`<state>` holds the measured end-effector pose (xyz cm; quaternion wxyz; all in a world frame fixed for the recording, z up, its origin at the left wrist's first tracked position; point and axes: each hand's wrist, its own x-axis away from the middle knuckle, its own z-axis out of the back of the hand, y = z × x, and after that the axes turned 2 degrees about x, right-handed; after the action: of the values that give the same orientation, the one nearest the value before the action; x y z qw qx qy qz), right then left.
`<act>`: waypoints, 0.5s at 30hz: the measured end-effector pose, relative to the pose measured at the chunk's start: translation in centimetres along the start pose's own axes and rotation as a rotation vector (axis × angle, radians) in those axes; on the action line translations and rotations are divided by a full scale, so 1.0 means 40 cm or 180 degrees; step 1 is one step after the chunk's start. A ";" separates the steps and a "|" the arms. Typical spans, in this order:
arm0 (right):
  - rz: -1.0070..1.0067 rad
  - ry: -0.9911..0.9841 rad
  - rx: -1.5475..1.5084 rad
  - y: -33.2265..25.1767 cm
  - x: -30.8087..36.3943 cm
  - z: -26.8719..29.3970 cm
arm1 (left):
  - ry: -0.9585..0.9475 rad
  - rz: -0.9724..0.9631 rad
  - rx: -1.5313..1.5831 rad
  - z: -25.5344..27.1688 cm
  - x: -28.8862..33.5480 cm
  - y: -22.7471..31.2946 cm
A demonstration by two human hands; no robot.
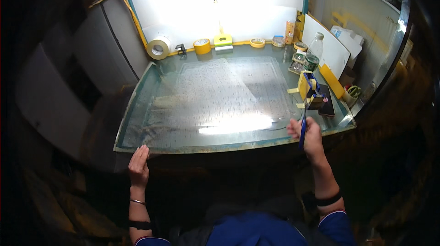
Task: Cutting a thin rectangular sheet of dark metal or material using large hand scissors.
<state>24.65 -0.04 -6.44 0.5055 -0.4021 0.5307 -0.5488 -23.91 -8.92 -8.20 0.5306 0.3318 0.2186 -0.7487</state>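
My right hand (312,139) is closed around a slim blue-handled tool (302,132) with a thin dark tip, whose exact kind I cannot make out. It is raised over the front right of a glass-topped table (192,141), below a tape dispenser (304,85) with yellow tape strips sticking out to its left. At the table's front left corner my left hand (139,166) has its fingers stretched out side by side near the edge. Nothing shows in it, though its palm is hidden. A pale, streaked area (215,85) covers the middle of the glass.
Tape rolls (159,47), a yellow roll (201,46) and a green-and-white box-like item (223,41) line the back edge. At the right stand a clear bottle (315,51), a white board (329,46), a yellow flat piece (332,81) and a cup with green-handled scissors (352,95).
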 end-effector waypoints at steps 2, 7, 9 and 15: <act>-0.0716 -0.0715 -0.0309 0.026 0.068 0.009 | -0.0194 -0.0063 -0.0019 -0.002 0.035 0.000; -0.1141 -0.0887 -0.0519 0.112 0.162 -0.064 | -0.0315 -0.0040 -0.0073 -0.041 0.057 0.021; -0.0930 -0.0795 -0.0752 0.118 0.169 -0.098 | -0.0303 -0.0127 -0.0009 -0.038 0.007 0.113; -0.0640 -0.0542 -0.0620 0.110 0.182 -0.109 | -0.1505 -0.0608 0.3214 -0.156 -0.025 0.452</act>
<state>19.75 -6.08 -11.97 0.4497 -0.5454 0.4938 -0.5064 -5.04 -10.21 -11.29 0.2705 0.3464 -0.2624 -0.8590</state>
